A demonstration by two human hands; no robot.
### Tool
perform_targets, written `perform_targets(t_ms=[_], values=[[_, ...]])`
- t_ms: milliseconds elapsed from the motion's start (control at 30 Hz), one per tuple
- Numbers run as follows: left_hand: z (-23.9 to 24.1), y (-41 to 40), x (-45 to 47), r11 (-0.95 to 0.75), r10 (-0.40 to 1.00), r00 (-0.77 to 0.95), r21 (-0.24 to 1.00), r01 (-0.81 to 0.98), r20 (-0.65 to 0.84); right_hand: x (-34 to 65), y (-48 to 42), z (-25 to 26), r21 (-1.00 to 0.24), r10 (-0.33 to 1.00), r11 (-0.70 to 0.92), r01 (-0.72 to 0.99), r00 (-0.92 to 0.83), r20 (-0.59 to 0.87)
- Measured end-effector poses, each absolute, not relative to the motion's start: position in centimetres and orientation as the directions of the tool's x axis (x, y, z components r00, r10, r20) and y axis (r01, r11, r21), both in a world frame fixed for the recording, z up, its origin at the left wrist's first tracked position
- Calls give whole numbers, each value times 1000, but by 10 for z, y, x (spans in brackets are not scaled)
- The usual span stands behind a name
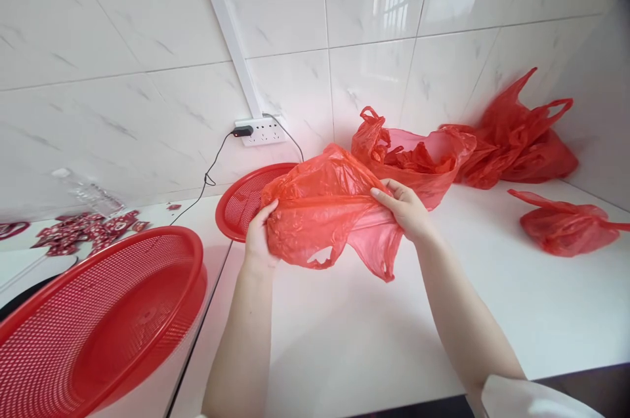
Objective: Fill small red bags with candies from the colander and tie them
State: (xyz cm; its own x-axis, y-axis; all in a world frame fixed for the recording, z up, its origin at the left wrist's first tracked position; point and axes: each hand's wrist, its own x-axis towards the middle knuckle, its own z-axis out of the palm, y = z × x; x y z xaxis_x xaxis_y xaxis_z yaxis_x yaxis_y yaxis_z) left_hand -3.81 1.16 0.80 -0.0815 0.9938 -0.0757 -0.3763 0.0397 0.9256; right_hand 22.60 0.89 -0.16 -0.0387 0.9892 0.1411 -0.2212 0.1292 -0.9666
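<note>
Both my hands hold a thin red plastic bag [322, 208] up over the white counter [374, 326]. My left hand [259, 234] grips the bag's left side, fingers curled into the plastic. My right hand [406, 208] pinches its upper right edge, thumb and fingers closed on the film. The bag is crumpled and its loose lower end hangs down between my hands. Behind it lies a round red mesh tray [241, 201], partly hidden by the bag.
A larger red mesh basket [98, 326] sits at the near left. More red bags lie at the back [418, 162], in the right corner [516, 142] and on the right [566, 228]. A wall socket [260, 131] with a black cable, and small red packets [88, 231] at far left.
</note>
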Motion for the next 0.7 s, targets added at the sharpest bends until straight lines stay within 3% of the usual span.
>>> perform_targets(t_ms=[100,167,233,367,433,533,633,700], values=[[9,9,-34,-177,944,-292,982,-68,151,233,7,0,-956,989,134,-260,-22,144],[14,-1,-28,-348,824,-391,911,221,410,234,3,5,-952,987,145,-270,-29,158],[20,-16,-19,-434,757,-318,804,406,570,232,-5,11,-952,982,159,-263,-55,179],[20,-40,5,-401,891,35,748,529,453,218,-21,23,-933,937,176,-313,-237,256],[12,-39,13,-374,916,101,741,557,387,210,-26,25,-926,913,125,-357,-324,248],[0,-26,14,-300,950,71,835,461,303,203,-23,19,-913,929,63,-403,-311,201],[-4,-14,8,-141,986,95,989,53,136,204,-10,6,-913,966,66,-403,-202,159],[-3,-10,4,34,984,178,967,-251,12,206,0,-2,-917,982,94,-388,-116,150]])
